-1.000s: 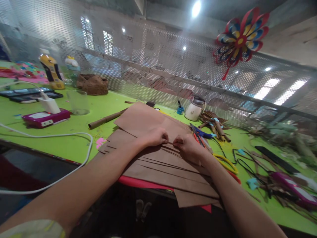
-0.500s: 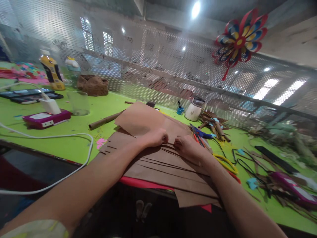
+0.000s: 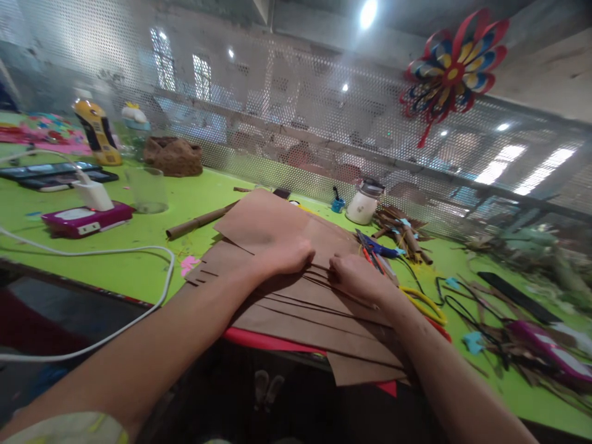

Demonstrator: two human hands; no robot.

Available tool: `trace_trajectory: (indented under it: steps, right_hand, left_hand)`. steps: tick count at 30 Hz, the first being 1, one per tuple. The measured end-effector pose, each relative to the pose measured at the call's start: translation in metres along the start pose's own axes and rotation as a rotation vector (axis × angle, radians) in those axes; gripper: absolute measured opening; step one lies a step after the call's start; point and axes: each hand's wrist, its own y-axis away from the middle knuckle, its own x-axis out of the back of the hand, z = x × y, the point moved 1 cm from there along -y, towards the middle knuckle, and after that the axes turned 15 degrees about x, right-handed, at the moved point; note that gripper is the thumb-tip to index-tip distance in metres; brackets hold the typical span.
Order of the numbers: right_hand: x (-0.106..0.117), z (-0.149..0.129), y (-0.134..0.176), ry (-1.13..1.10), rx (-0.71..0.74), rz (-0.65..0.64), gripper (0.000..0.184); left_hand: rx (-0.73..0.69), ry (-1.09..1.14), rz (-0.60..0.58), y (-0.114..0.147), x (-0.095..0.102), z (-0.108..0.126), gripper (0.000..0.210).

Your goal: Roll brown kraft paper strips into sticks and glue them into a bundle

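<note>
Sheets of brown kraft paper [image 3: 277, 216] lie stacked at the table's near edge, some hanging over it. Thin dark brown strips [image 3: 296, 306] run across the sheets, and a few short ones lie at the left. Above the stack, my left hand [image 3: 293, 254] is closed, its thumb and fingers pinched on one end of a thin brown strip [image 3: 319, 266]. A short way to the right, my right hand [image 3: 354, 275] pinches the same strip, which spans the gap between both hands. The fingertips are partly hidden.
On the left stand a purple power strip [image 3: 87, 220], a clear cup [image 3: 147, 191] and a yellow bottle [image 3: 95, 132]; a white cable [image 3: 106, 251] crosses there. At right are a blue glue gun [image 3: 382, 246], pliers [image 3: 367, 250], a white jug [image 3: 364, 202] and brown scraps [image 3: 402, 234].
My right hand has shifted slightly to the right, widening the gap between the hands a little. The left hand stays nearly in place, and the view has tilted slightly.
</note>
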Motion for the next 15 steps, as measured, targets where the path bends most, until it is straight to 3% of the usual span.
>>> trace_trajectory:
  steps: [8, 15]
  right_hand:
    - [-0.002, -0.005, 0.002, 0.057, 0.006, 0.033, 0.018]
    - [0.012, -0.01, 0.0, 0.021, -0.037, 0.097, 0.017]
  left_hand:
    - [0.002, 0.084, -0.003, -0.001, -0.002, -0.002, 0.02]
    - [0.084, 0.365, -0.126, -0.006, 0.005, -0.006, 0.022]
